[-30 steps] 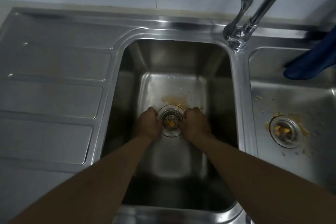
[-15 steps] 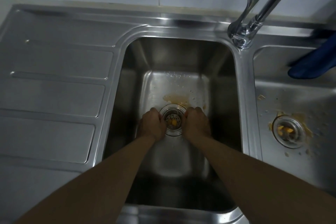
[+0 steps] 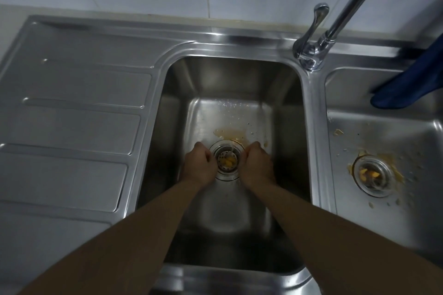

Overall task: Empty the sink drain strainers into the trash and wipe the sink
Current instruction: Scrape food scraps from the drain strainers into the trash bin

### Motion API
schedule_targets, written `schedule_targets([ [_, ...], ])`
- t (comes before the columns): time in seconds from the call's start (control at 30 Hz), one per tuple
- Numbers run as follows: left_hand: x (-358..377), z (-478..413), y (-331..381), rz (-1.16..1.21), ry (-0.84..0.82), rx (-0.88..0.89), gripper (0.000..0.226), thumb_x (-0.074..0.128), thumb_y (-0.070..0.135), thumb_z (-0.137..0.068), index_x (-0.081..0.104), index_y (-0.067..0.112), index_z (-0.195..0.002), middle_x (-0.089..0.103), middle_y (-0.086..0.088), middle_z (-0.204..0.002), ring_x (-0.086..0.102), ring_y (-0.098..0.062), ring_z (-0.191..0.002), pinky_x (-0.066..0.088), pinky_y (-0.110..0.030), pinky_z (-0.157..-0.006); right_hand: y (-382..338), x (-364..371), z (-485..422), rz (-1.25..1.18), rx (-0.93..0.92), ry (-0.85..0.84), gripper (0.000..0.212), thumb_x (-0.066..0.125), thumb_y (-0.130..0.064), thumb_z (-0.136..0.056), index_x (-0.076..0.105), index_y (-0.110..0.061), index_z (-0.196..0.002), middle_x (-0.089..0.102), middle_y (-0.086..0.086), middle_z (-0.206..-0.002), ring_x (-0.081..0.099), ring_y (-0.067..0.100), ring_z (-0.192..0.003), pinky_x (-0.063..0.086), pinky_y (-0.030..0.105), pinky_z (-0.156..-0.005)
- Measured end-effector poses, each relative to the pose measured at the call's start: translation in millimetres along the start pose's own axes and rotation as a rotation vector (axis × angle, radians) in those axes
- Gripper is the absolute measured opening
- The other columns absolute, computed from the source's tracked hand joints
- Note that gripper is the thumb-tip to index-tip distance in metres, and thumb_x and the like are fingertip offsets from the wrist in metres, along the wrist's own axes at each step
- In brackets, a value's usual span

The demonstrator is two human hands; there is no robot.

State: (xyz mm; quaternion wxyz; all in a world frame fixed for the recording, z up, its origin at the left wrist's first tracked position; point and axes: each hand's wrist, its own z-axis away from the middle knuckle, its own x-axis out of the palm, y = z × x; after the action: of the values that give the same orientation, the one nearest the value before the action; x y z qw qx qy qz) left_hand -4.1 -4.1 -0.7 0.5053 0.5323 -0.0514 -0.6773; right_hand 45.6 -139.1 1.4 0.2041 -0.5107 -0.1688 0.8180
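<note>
round strainer [image 3: 227, 163] seated flat, mouth up, mid-floor of deep basin [image 3: 172, 127], left hand [image 3: 197, 166] and right hand [image 3: 256, 165] curled onto opposite sides of its rim

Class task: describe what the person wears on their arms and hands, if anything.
The left forearm and right forearm are bare to the frame's edge; no sleeves show. The left hand and right hand wear no gloves, and no watch, bracelet or ring is visible.

Left of the faucet [image 3: 311, 52], a steel strainer [image 3: 227, 162] holding yellow scraps is sitting in its drain; right of the faucet, a second strainer [image 3: 370, 175] is sitting amid orange smears.
</note>
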Motion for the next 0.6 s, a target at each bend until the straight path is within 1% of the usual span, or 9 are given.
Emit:
schedule_targets([
  [0.07, 2.3, 1.8, 0.7, 0.002, 0.0, 0.004, 0.008, 0.057, 0.01, -0.093, 0.053, 0.012, -0.087, 0.061, -0.004, -0.084, 0.059, -0.022, -0.079, 0.046, -0.028, -0.062, -1.3, -0.2, 1.1, -0.049, 0.018, 0.014, 0.012, 0.046, -0.019, -0.102, 0.052, -0.01, -0.107, 0.064, 0.008, -0.098, 0.062, 0.026, -0.087, 0.052, 0.034, -0.069],
  [0.1, 3.3, 2.8, 1.0, 0.003, 0.003, 0.005, 0.005, 0.057, 0.01, -0.093, 0.054, 0.011, -0.089, 0.061, -0.004, -0.085, 0.058, -0.02, -0.077, 0.045, -0.026, -0.06, -1.5, -0.5, 2.1, -0.065, 0.022, 0.014, 0.01, 0.046, -0.018, -0.102, 0.051, -0.01, -0.106, 0.063, 0.008, -0.096, 0.062, 0.025, -0.084, 0.051, 0.033, -0.067],
  [0.2, 5.5, 5.3, 0.9, 0.002, 0.0, 0.0, 0.004, 0.056, 0.012, -0.094, 0.053, 0.011, -0.092, 0.057, 0.003, -0.081, 0.052, -0.009, -0.07, 0.034, -0.018, -0.052, -0.4, -1.7, 5.1, -0.094, 0.017, 0.0, 0.0, 0.046, -0.013, -0.101, 0.045, -0.014, -0.101, 0.059, 0.005, -0.09, 0.058, 0.021, -0.077, 0.049, 0.033, -0.063],
  [0.23, 6.3, 6.0, 1.0, 0.005, -0.012, -0.006, 0.003, 0.056, 0.012, -0.095, 0.053, 0.012, -0.092, 0.056, 0.004, -0.081, 0.052, -0.009, -0.07, 0.033, -0.018, -0.052, -0.6, -2.4, 5.7, -0.108, 0.018, -0.004, 0.003, 0.046, -0.011, -0.1, 0.044, -0.014, -0.1, 0.059, 0.006, -0.09, 0.057, 0.02, -0.076, 0.049, 0.033, -0.064],
  [0.33, 8.2, 6.9, 1.1, 0.014, -0.036, -0.049, 0.002, 0.056, 0.011, -0.095, 0.055, 0.012, -0.096, 0.056, 0.004, -0.083, 0.054, -0.013, -0.077, 0.034, -0.017, -0.054, -3.4, -4.7, 6.7, -0.142, 0.015, -0.034, 0.005, 0.046, -0.008, -0.1, 0.045, -0.012, -0.102, 0.06, 0.009, -0.094, 0.057, 0.02, -0.079, 0.051, 0.035, -0.066],
  [0.43, 9.7, 7.1, 1.3, 0.042, -0.03, -0.093, 0.008, 0.058, 0.007, -0.093, 0.056, 0.013, -0.097, 0.058, 0.0, -0.091, 0.055, -0.017, -0.085, 0.035, -0.015, -0.056, -6.5, -9.9, 9.7, -0.147, 0.004, -0.089, 0.011, 0.048, -0.007, -0.099, 0.043, -0.01, -0.108, 0.059, 0.012, -0.101, 0.061, 0.025, -0.09, 0.055, 0.039, -0.075],
  [0.5, 10.7, 7.8, 3.0, 0.054, -0.039, -0.114, 0.011, 0.059, 0.007, -0.093, 0.055, 0.015, -0.099, 0.059, -0.001, -0.095, 0.056, -0.017, -0.088, 0.036, -0.015, -0.057, -6.9, -13.9, 11.9, -0.148, -0.016, -0.11, 0.013, 0.048, -0.006, -0.099, 0.042, -0.008, -0.11, 0.059, 0.014, -0.103, 0.061, 0.026, -0.093, 0.056, 0.041, -0.08],
  [0.57, 10.4, 8.5, 5.2, 0.071, -0.043, -0.128, 0.013, 0.06, 0.008, -0.093, 0.054, 0.018, -0.101, 0.061, -0.001, -0.099, 0.057, -0.017, -0.09, 0.038, -0.016, -0.058, -6.7, -17.1, 13.3, -0.15, -0.028, -0.115, 0.013, 0.046, -0.006, -0.1, 0.041, -0.006, -0.111, 0.059, 0.015, -0.103, 0.061, 0.026, -0.093, 0.056, 0.042, -0.081],
  [0.6, 9.2, 9.0, 6.0, 0.081, -0.04, -0.135, 0.014, 0.06, 0.009, -0.093, 0.054, 0.019, -0.101, 0.062, -0.002, -0.101, 0.058, -0.018, -0.091, 0.041, -0.018, -0.06, -6.6, -18.7, 14.1, -0.155, -0.026, -0.115, 0.011, 0.044, -0.008, -0.101, 0.04, -0.006, -0.112, 0.059, 0.014, -0.102, 0.061, 0.025, -0.091, 0.056, 0.041, -0.08],
])
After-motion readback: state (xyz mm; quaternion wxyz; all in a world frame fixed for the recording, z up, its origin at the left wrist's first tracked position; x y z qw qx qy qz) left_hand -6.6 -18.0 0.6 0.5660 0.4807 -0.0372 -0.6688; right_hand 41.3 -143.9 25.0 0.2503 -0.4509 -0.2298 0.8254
